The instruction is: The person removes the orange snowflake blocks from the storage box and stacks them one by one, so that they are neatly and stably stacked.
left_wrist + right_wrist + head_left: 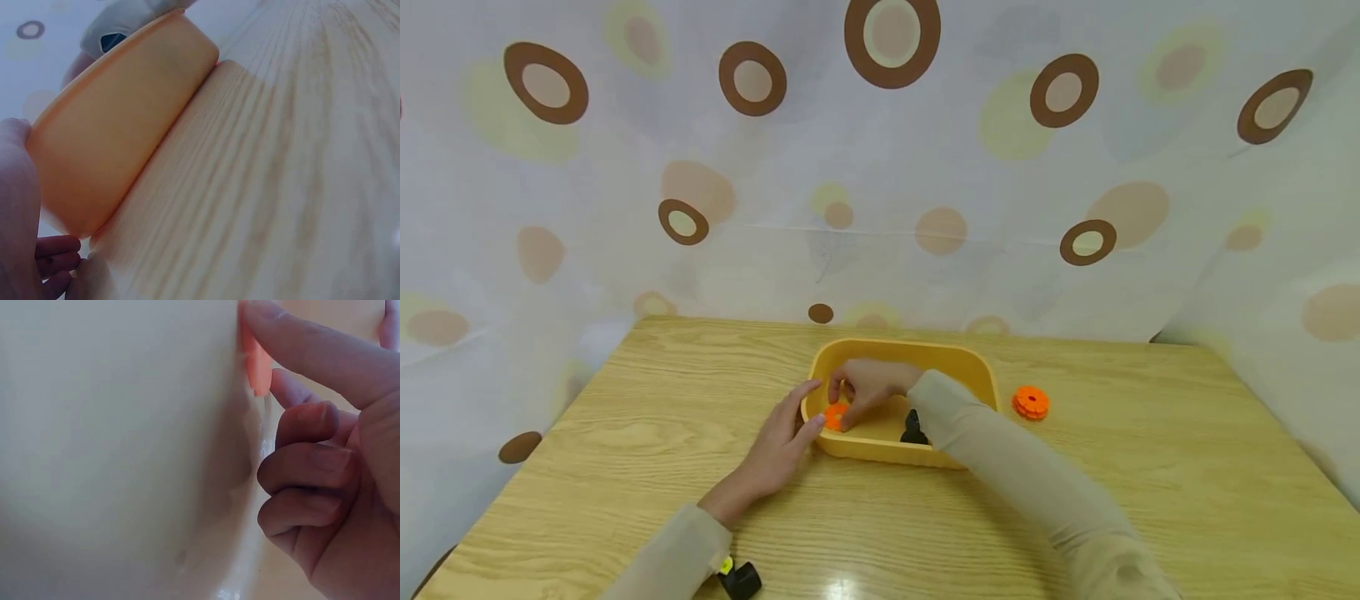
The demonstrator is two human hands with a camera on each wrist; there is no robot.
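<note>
A yellow plastic tub (887,451) stands on the table. My left hand (775,450) grips its left end, with the thumb at the near corner of the rim; in the left wrist view, curled fingers (57,256) lie by the tub's lower corner. My right hand (872,382) reaches inside and pinches an orange notched disc (835,415) between thumb and index finger. The right wrist view shows the disc (257,365) edge-on under the thumb, with the other fingers curled. More orange notched discs (1031,402) lie stacked right of the tub.
A wood-grain table (625,417) spreads around the tub. Behind it hangs a pale cloth (880,167) with brown rings and spots. A black device (913,429) sits at the right cuff, another black device (742,581) at the left cuff.
</note>
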